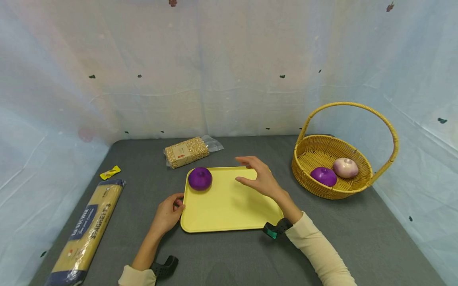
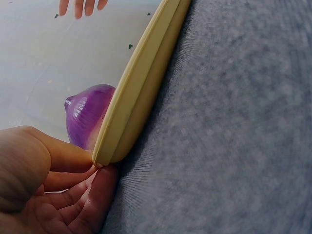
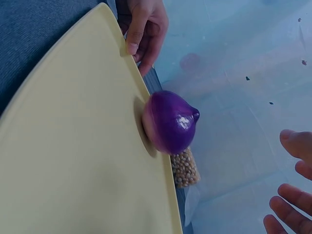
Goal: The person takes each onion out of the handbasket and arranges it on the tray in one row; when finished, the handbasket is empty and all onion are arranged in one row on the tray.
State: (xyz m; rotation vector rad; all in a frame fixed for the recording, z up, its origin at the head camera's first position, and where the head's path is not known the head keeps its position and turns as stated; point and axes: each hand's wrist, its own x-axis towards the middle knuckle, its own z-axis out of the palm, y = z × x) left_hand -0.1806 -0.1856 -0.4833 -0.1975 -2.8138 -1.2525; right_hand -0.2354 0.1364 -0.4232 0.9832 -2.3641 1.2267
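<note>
Onion (image 1: 200,178), purple, sits at centre left of the frame on my tray (image 1: 229,206); I judge it smooth and rolling, best cupped round its sides. Left hand (image 1: 167,214) pinches the tray edge; right hand (image 1: 259,178) hovers open.

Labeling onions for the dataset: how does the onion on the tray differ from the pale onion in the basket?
The tray onion is deep purple; the pale onion is whitish pink. The tray onion sits alone in the yellow tray's far left corner, between the left hand gripping the rim and the open right hand hovering above; the pale onion lies against another purple onion in the wicker basket, away from both hands. Both are round, similar in size, and untouched.
</note>
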